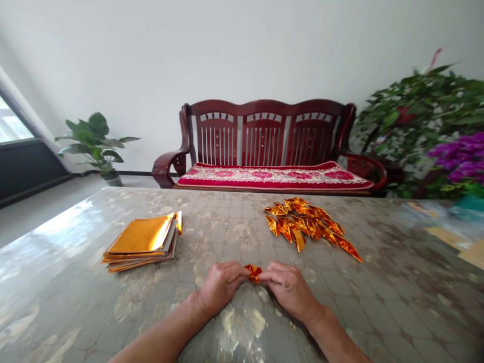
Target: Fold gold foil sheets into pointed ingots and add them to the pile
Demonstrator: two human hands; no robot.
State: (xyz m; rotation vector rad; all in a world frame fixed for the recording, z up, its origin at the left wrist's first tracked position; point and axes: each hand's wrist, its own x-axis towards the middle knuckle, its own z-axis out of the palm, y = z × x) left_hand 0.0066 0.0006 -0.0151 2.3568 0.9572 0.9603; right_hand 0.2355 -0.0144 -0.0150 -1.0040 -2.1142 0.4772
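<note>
Left hand (221, 288) and right hand (289, 291) are close together, fingers curled in, both grasping a small folded piece of shiny gold-orange foil paper (253, 272) between them. Neither hand is released; the grip is tight, with one hand at each side so the piece stays pinched at the centre, in front of the body. A loose stack of flat gold foil sheets (141, 242) lies on the marble-patterned table (223, 212), left of the hands. A heap of folded, pointed gold foil pieces (306, 227) lies ahead to the right, well apart from the flat sheets, so the two kinds stay separate. Behind the table stands a dark red wooden bench (264, 133) with a red floral cushion (274, 176).
</note>
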